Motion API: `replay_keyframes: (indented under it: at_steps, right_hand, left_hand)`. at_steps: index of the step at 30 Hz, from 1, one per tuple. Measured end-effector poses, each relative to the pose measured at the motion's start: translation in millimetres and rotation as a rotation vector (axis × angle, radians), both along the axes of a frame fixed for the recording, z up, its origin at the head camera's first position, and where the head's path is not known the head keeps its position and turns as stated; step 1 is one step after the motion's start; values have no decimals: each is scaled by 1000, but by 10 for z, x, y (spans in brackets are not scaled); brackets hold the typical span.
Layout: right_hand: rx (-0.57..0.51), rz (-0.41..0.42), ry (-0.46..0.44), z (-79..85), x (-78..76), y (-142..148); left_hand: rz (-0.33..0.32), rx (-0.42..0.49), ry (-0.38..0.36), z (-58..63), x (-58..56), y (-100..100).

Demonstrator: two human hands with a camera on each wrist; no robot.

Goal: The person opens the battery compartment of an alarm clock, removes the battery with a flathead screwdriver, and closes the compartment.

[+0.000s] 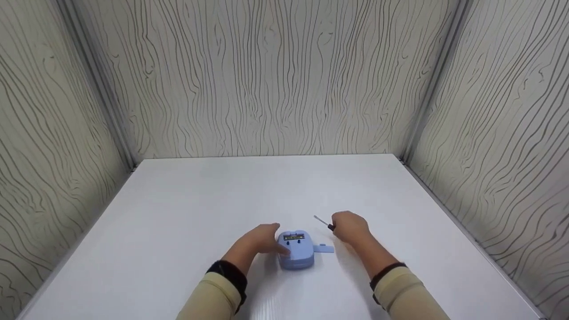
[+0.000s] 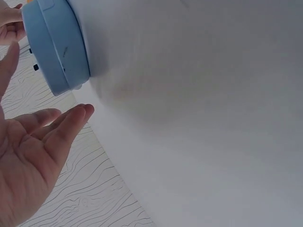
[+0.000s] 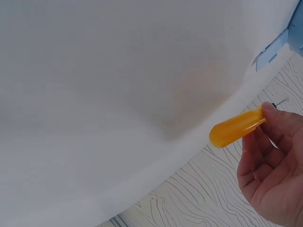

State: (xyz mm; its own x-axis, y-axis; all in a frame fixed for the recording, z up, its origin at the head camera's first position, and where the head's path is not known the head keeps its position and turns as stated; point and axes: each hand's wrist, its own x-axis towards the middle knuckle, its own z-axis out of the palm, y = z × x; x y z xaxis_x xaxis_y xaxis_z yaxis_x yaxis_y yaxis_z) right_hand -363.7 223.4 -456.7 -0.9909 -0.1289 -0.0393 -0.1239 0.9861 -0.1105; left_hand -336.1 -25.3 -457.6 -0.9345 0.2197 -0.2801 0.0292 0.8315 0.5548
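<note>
A light blue rounded plastic case (image 1: 302, 254) sits on the white table, with two small black studs and a dark slot with yellow markings on its top. My left hand (image 1: 262, 239) is at its left side, thumb reaching over the top; in the left wrist view the loosely extended fingers (image 2: 66, 132) stand apart from the case. My right hand (image 1: 350, 227) pinches a screwdriver (image 3: 236, 127) by its yellow handle, off to the right of the case. The screwdriver's thin metal shaft points forward and left. A flat light blue cover piece (image 1: 324, 249) extends from the case's right side.
The white table (image 1: 200, 191) is bounded by a back wall (image 1: 266, 89) and side walls with a wood-grain pattern. Grey metal strips (image 1: 426, 102) run along the corners.
</note>
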Motion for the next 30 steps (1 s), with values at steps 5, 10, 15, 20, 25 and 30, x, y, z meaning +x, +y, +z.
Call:
replay_keyframes:
  at_steps: [5, 10, 15, 20, 25, 30]
  right_hand:
    - [-20, 21, 62, 46, 17, -59]
    - [-42, 32, 105, 118, 36, -153]
    - [-69, 39, 108, 176, 57, -253]
    - [-129, 37, 115, 224, 90, -348]
    - [-269, 28, 113, 279, 138, -443]
    - [-391, 59, 129, 337, 187, -544]
  left_hand:
    - [43, 11, 23, 33, -22, -1]
    - [66, -4, 80, 70, -52, 17]
    - [77, 0, 109, 79, -64, 67]
    - [78, 27, 123, 86, -60, 137]
    - [42, 71, 139, 108, -50, 205]
    - [-19, 117, 157, 110, -19, 263]
